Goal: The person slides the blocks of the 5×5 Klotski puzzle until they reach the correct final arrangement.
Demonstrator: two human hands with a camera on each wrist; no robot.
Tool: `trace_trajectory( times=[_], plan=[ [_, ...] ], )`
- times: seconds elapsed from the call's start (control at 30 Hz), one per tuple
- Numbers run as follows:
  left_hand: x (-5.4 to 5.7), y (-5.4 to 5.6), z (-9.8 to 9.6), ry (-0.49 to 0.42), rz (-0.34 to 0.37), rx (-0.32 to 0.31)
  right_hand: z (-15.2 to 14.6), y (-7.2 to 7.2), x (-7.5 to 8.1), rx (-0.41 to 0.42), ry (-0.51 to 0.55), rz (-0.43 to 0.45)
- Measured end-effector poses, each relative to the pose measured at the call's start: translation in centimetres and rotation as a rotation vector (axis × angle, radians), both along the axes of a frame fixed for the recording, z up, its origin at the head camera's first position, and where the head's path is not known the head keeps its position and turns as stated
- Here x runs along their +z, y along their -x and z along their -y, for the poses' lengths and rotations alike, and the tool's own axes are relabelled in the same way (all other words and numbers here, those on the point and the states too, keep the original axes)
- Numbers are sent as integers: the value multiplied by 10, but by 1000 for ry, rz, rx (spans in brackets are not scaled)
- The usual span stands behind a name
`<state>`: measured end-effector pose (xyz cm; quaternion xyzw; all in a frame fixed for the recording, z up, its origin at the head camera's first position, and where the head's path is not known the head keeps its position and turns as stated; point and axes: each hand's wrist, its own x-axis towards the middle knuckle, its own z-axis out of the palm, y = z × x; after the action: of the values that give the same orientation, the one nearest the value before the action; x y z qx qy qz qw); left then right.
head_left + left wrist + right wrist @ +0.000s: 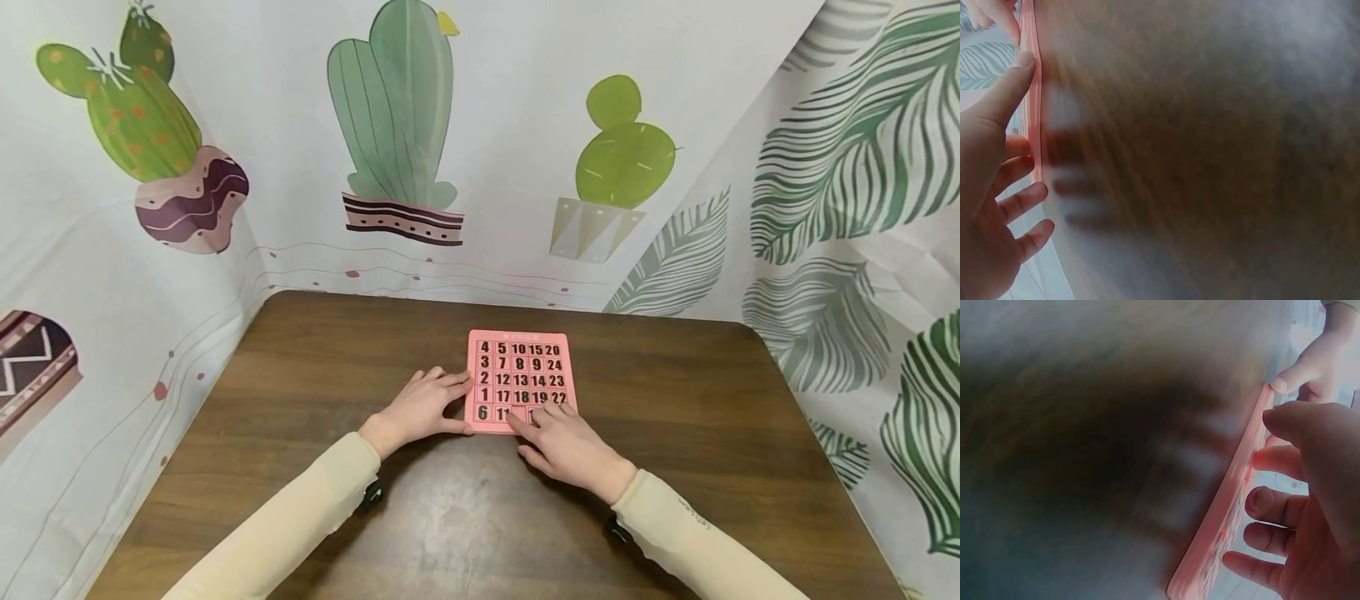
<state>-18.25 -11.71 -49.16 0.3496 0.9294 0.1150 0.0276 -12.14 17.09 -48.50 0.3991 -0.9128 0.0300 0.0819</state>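
Note:
A pink number slide puzzle (521,372) lies flat on the table, its square tiles printed with black numbers. My left hand (423,406) is at the puzzle's left side. Its thumb touches near the front left corner and its fingers reach the left edge, spread apart in the left wrist view. Over the front right part is my right hand (566,443), index finger extended to the front row beside tile 11. The right thumb is near the front edge. Some front-row tiles are hidden under the right fingers.
The puzzle lies on a dark brown wooden table (337,342) with rounded far corners. White cloth (510,150) printed with cacti and leaves hangs behind and beside the table. A small black device (371,495) sits under the left wrist, and another black device (618,528) under the right.

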Motion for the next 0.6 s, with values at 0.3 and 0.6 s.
trace_trajectory(
  times=[0.3,0.6],
  plan=[
    [-1,0,-2,-6,15,2,-29,-1,6,-72,55,49],
    [-1,1,0,-13,25,6,-67,-9,2,-165,7,19]
  ],
)
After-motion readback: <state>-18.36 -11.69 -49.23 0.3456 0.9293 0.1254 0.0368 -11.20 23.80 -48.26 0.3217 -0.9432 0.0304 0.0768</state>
